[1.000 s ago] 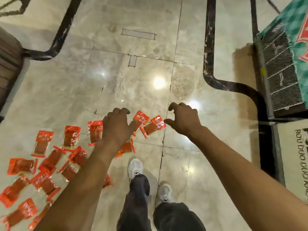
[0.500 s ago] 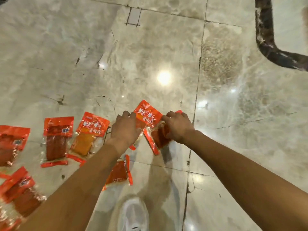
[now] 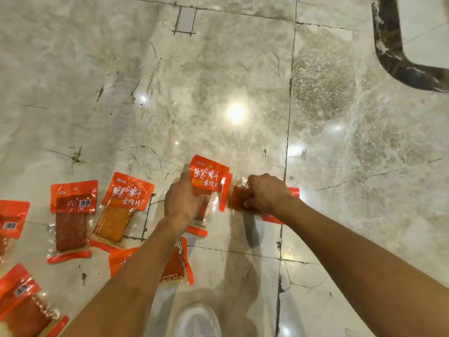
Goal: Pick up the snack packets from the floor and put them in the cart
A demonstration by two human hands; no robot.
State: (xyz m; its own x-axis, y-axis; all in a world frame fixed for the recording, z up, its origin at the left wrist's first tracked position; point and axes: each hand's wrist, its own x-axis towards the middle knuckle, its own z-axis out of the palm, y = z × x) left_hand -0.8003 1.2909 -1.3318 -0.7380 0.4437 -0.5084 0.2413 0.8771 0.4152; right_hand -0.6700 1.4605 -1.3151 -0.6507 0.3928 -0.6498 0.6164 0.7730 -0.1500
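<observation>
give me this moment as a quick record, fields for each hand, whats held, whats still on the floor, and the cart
left hand: grips an orange snack packet by its side
right hand: grips a second packet, blurred
loose packets: several on the marble floor to the left, one face up, one barcode side up, one under the left forearm
cart: not in view
other: white shoe at bottom edge

Packets spread on floor at left, two more ahead (one in each of the hands), shoe below
</observation>
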